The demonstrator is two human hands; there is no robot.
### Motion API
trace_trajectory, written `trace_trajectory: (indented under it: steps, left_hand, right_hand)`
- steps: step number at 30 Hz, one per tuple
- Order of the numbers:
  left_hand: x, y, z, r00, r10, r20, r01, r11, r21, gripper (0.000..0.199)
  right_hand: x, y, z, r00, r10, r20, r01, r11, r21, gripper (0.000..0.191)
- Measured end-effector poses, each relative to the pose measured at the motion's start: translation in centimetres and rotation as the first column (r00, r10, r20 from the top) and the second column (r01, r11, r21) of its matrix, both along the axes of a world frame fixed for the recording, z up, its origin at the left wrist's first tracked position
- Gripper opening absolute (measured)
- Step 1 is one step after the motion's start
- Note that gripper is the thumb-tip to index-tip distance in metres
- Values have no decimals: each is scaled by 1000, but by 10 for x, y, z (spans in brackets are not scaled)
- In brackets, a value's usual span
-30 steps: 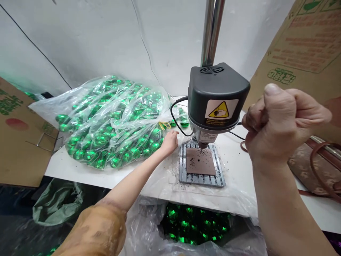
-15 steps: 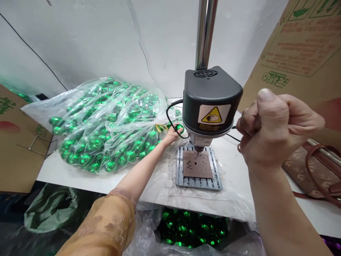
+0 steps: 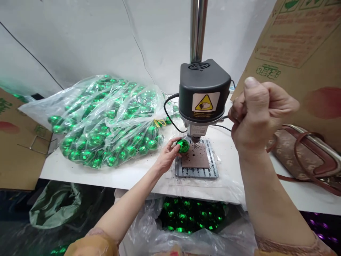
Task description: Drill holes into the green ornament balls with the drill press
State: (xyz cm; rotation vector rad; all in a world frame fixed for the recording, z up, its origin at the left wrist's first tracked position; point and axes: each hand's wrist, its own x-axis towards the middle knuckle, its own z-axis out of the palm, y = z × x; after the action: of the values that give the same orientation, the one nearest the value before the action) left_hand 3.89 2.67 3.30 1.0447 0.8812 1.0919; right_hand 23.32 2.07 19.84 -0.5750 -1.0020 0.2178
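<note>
A shiny green faceted ball (image 3: 183, 146) is pinched in the fingers of my left hand (image 3: 168, 156), beside the chuck of a small black drill press (image 3: 204, 92). Under the chuck, a brown square pad (image 3: 200, 160) with a hole lies on the slotted metal base (image 3: 197, 173), and dark shavings are scattered over it. My right hand (image 3: 257, 113) is raised in a fist to the right of the drill head. Whatever it grips, if anything, is hidden by the fingers.
A large clear bag of green balls (image 3: 106, 124), tied with yellow, lies on the table's left. Below the front edge is an open plastic-lined container of green balls (image 3: 191, 215). Cardboard boxes (image 3: 301, 53) flank both sides. A patterned handbag (image 3: 290, 153) sits at right.
My left hand has come back from behind the drill press toward me, bringing the green ball beside the chuck. My right hand stays closed; the whole view has shifted slightly.
</note>
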Motion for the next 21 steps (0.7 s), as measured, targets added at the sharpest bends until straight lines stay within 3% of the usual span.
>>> trace_trajectory:
  steps: [6,12,16,21]
  left_hand:
    - [16,3,-11,994,-2,-111,8,999,52,67]
    - [22,4,-14,975,-38,-217,71,987,147,59]
    - [25,4,-18,924,24,-383,62,976,211,57]
    - [32,0,-26,871,114,-479,36,956,292,56]
  right_hand:
    - [1,2,-1,1000,22,6,-22,1000,14,43]
    - [2,6,-3,998,-20,62,18,999,31,45]
    - [5,8,-7,982,-105,158,109,994,-19,47]
    - [6,10,-13,977,-130,166,138,990,-37,44]
